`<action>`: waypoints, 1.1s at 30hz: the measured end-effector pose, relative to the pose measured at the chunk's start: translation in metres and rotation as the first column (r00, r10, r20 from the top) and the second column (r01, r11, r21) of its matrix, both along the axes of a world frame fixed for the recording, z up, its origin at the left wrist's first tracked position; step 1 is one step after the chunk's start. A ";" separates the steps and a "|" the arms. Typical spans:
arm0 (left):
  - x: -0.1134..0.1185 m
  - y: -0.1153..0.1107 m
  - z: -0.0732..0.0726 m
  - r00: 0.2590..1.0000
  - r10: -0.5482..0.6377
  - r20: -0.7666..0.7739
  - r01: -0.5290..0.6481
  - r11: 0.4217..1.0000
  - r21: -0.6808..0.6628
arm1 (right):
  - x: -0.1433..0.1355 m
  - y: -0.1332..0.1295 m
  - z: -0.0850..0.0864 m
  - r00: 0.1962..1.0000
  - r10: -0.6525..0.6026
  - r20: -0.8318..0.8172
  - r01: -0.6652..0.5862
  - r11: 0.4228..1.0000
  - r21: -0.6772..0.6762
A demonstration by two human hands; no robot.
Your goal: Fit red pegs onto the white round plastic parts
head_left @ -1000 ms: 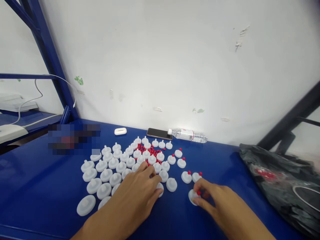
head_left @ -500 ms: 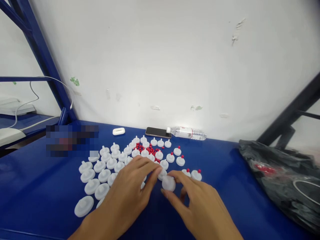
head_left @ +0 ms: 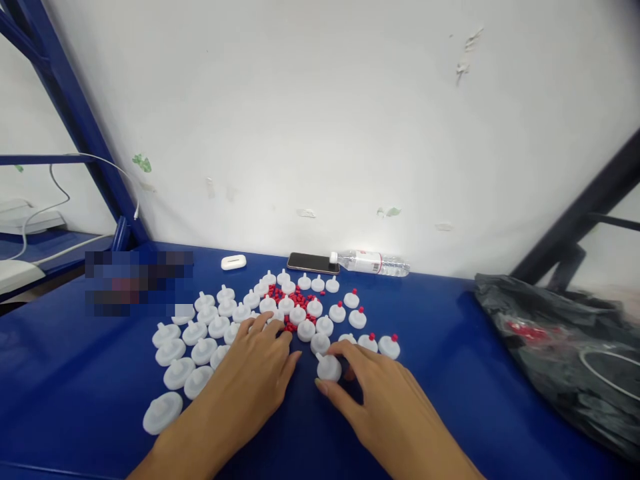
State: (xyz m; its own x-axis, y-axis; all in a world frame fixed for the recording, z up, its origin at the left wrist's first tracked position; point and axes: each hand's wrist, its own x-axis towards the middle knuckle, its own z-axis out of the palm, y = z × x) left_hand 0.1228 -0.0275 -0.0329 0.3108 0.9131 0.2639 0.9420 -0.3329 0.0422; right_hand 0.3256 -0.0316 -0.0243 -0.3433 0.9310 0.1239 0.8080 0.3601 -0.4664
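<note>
Between the thumb and fingers of my right hand (head_left: pixel 373 383) is a white disc-shaped lid with a narrow spout (head_left: pixel 329 368), its bare spout tilted up to the left. My left hand (head_left: pixel 263 360) lies over the white lids at centre, thumb apart, its fingertips near a pile of small red caps (head_left: pixel 293 299). I see nothing held in it. Many similar white lids (head_left: pixel 179 373) spread to the left and around the pile. Right of the pile, several lids (head_left: pixel 389 347) have red caps on their spouts; my right hand partly covers one lid there.
Along the wall lie a white earbud case (head_left: pixel 233 263), a dark phone (head_left: pixel 313 263) and a clear water bottle (head_left: pixel 375 263). A black plastic bag (head_left: pixel 555 373) with red pieces in clear plastic sits at the right. Blue table (head_left: pixel 440 400); blue frame post (head_left: pixel 75 120) at left.
My left hand has drawn away leftward from the lid in my right hand, its fingers now by the red caps. The held lid has turned, showing its spout. The view has shifted slightly.
</note>
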 end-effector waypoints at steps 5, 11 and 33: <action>0.002 -0.001 0.006 0.999 -0.044 -0.011 0.043 0.999 -0.020 | 0.000 0.000 0.002 1.000 0.009 0.010 -0.009 0.999 -0.035; 0.004 -0.002 0.009 0.998 -0.045 0.032 0.045 0.999 0.005 | 0.000 0.000 0.006 0.999 0.028 0.023 -0.027 0.998 -0.064; 0.002 0.001 -0.001 0.970 -0.234 -0.073 0.241 0.965 0.103 | -0.002 0.000 0.003 0.996 0.047 0.073 -0.050 0.998 0.047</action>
State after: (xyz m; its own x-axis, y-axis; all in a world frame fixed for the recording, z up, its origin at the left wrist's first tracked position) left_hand 0.1246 -0.0266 -0.0344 0.5332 0.7774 0.3336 0.8352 -0.5466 -0.0608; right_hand 0.3239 -0.0314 -0.0213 -0.3974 0.9066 0.1417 0.8200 0.4201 -0.3887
